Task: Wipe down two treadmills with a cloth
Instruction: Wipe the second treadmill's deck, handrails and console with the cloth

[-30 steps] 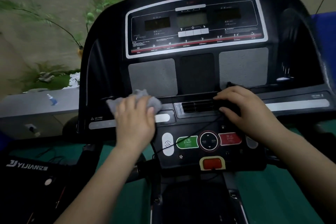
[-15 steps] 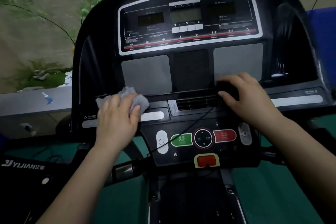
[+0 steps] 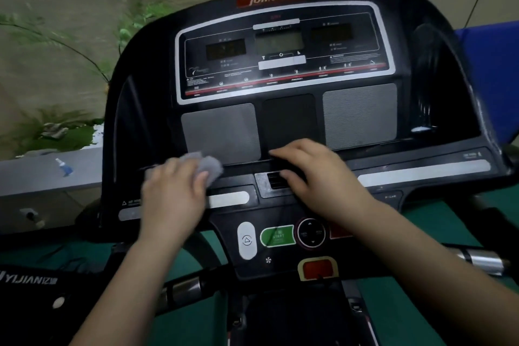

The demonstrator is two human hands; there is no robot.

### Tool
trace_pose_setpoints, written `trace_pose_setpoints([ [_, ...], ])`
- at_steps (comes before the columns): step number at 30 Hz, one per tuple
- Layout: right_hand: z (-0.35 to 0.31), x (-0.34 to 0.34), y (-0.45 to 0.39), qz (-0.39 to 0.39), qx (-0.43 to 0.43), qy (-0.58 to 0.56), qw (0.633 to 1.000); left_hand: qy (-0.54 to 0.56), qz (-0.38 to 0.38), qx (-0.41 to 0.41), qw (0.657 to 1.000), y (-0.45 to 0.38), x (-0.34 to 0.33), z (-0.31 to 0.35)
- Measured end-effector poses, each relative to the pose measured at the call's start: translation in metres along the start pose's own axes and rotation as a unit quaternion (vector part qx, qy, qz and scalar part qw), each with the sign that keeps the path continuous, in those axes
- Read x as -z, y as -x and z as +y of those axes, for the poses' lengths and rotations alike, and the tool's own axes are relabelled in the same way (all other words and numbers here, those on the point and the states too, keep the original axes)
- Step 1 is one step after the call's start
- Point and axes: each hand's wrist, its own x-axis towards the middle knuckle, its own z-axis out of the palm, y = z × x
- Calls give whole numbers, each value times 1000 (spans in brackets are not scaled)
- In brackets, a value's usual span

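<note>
Pressing the grey cloth (image 3: 206, 167) with flat fingers on the ledge of the treadmill (image 3: 438, 166), the left hand (image 3: 174, 196) wipes while the right hand (image 3: 317, 177) rests spread beside it; apparently the second treadmill (image 3: 31, 279) remains.

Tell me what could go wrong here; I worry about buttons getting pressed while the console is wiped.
The right hand rests just above the green START button; a slip might press it. The left hand presses the cloth near the vent slot, where any moisture could get in.
</note>
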Motion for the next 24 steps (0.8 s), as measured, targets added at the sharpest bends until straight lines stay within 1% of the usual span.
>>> trace_pose_setpoints([
  [1,-6,-5,-3,-19,14,10,1000,-4,-3,35,999,1,2,-11],
  [3,-16,-15,-6,-61,35,29,997,11,-12,75,997,0,7,-27],
  [5,-20,-18,-6,-91,43,33,994,66,-3,98,993,-4,15,-25],
  [7,-17,-14,-2,-96,46,18,994,155,44,118,980,-7,26,-8],
  [9,-9,-6,5,-70,42,-8,997,239,95,120,959,-8,37,21],
  [10,-4,-1,10,-42,31,-17,998,274,112,112,949,-8,42,39],
  [11,2,4,16,2,14,-24,1000,299,122,91,942,-8,45,60],
  [13,21,16,27,118,-39,-35,992,313,120,3,942,-10,43,103],
  [15,42,31,38,205,-100,-38,973,301,80,-99,945,-15,26,142],
  [16,52,39,43,225,-131,-36,965,283,44,-144,947,-17,14,158],
  [18,65,53,52,228,-190,-45,954,198,-42,-207,957,-20,-7,178],
  [19,69,58,55,224,-206,-47,951,152,-76,-223,960,-19,-12,182],
  [20,71,63,56,223,-208,-44,951,133,-96,-224,961,-19,-13,182],
  [21,72,66,53,226,-196,-37,953,144,-100,-211,962,-19,-11,178],
  [22,71,68,48,224,-171,-27,959,170,-87,-188,963,-18,-8,172],
  [23,68,67,39,204,-138,-12,969,194,-63,-157,966,-17,-6,164],
  [24,62,63,28,167,-102,-1,981,206,-32,-120,971,-16,-4,155],
])
